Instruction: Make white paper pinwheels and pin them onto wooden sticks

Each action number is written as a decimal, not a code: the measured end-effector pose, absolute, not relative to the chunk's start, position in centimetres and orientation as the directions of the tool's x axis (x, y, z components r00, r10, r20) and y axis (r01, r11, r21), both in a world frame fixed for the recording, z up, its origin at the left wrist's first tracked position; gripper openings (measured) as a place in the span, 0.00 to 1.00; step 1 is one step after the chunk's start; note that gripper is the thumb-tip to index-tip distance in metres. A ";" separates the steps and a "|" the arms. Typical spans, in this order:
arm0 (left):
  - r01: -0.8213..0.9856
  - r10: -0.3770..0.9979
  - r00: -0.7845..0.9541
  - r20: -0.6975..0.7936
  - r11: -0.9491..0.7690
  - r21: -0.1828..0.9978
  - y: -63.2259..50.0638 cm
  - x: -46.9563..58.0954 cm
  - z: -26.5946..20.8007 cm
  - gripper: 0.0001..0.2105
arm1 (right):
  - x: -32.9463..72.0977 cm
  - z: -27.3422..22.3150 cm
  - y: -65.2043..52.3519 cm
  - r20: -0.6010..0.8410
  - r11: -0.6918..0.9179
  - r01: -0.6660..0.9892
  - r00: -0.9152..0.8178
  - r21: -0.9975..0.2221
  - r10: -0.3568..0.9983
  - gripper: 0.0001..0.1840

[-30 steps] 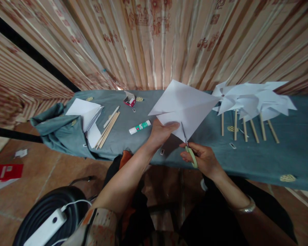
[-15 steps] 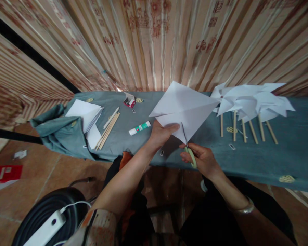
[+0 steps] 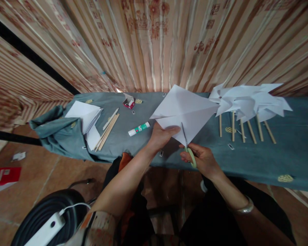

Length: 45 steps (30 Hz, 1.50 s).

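Note:
A white square sheet of paper (image 3: 187,102) is held up cornerwise over the table, with a slit running in from its left corner. My left hand (image 3: 164,135) grips the sheet near that slit, thumb on top and fingers hidden beneath. In my right hand (image 3: 201,157) is a pair of scissors (image 3: 192,158) with light green handles. Their blades lie at the sheet's near corner, one blade showing on top of the paper and pointing away from me.
Several white paper pinwheels (image 3: 248,100) on wooden sticks lie at the right. Left of the sheet are a glue stick (image 3: 139,129), a small red box (image 3: 129,101), a white pen (image 3: 111,119), wooden sticks (image 3: 107,131) and stacked paper (image 3: 84,111). A curtain (image 3: 154,44) hangs behind the table (image 3: 259,160).
The view has shifted very slightly. Both hands, the scissors and the sheet keep nearly the same position, with the blade still at the near corner.

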<state>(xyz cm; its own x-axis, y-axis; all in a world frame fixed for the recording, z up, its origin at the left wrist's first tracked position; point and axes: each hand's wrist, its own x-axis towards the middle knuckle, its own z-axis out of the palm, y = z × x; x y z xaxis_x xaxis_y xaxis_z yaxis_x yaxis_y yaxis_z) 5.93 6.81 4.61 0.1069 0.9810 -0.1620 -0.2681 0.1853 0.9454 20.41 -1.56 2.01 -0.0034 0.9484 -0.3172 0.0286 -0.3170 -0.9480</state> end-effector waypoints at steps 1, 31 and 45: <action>-0.268 0.980 0.113 -0.164 0.189 0.945 6.7 5.9 4.6 0.09 | 20.5 2.0 -1.6 -0.313 -0.312 0.034 -0.008 -0.949 0.950 0.24; -0.285 0.978 0.126 -0.168 0.197 0.938 6.5 6.2 4.7 0.12 | 20.2 2.7 -1.1 -0.312 -0.312 0.039 0.008 -0.949 0.950 0.36; -0.235 0.980 0.103 -0.170 0.190 0.953 6.5 6.3 4.8 0.11 | 20.1 2.9 -1.1 -0.321 -0.322 0.027 0.025 -0.946 0.947 0.33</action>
